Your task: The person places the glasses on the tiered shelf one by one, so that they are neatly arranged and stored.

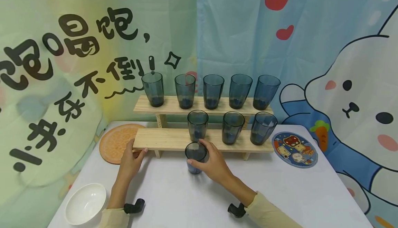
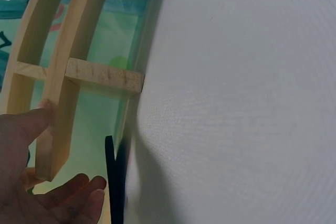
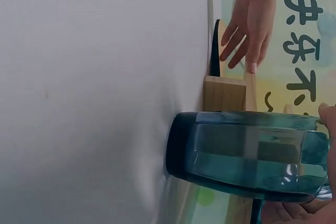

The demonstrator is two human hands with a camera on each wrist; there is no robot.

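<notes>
A blue-tinted drinking glass (image 1: 195, 157) stands upright in front of the two-tier wooden shelf (image 1: 164, 139). My right hand (image 1: 214, 162) grips it near the rim, thumb on the near side and fingers on the far side. In the right wrist view, the base of this glass (image 3: 247, 156) is at the tabletop; whether it touches cannot be told. My left hand (image 1: 130, 160) holds the left end of the lower board, its thumb against the front edge in the left wrist view. Three similar glasses (image 1: 197, 126) stand on the lower board, from its middle to its right.
Several matching glasses (image 1: 212, 91) line the upper board (image 1: 199, 108). An orange round mat (image 1: 115, 145) lies left of the shelf, a blue patterned mat (image 1: 295, 150) right of it. A white bowl (image 1: 86, 203) sits at the front left of the white table (image 1: 174, 200). Printed curtains hang behind.
</notes>
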